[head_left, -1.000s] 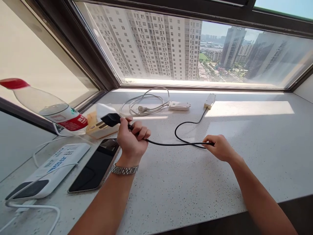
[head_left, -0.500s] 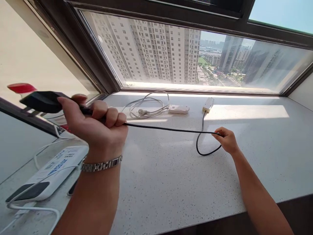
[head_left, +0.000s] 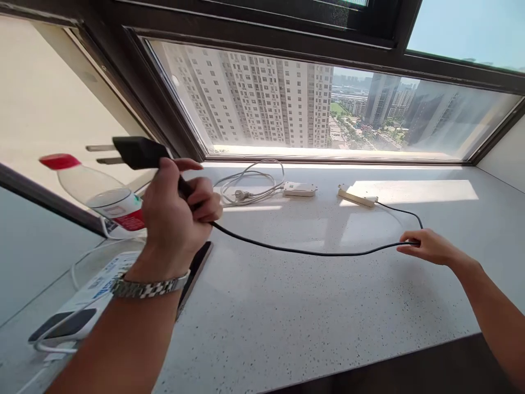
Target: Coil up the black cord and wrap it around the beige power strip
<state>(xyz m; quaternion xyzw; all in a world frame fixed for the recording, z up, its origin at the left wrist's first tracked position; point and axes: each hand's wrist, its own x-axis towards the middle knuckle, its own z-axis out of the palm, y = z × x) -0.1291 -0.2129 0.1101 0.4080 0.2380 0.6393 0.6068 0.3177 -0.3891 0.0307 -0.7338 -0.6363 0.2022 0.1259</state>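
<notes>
Two hands (head_left: 172, 219), black cable (head_left: 303, 251) between.

One head-worn camera looks forward and down, close over the windowsill counter (head_left: 311, 306).

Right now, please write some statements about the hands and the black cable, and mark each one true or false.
1. The left hand holds the black plug in the air. True.
2. The right hand is empty. False: it pinches the black cable.
3. The black cable ends at the white power strip. True.
4. The bottle has a blue cap. False: the cap is red.
</notes>
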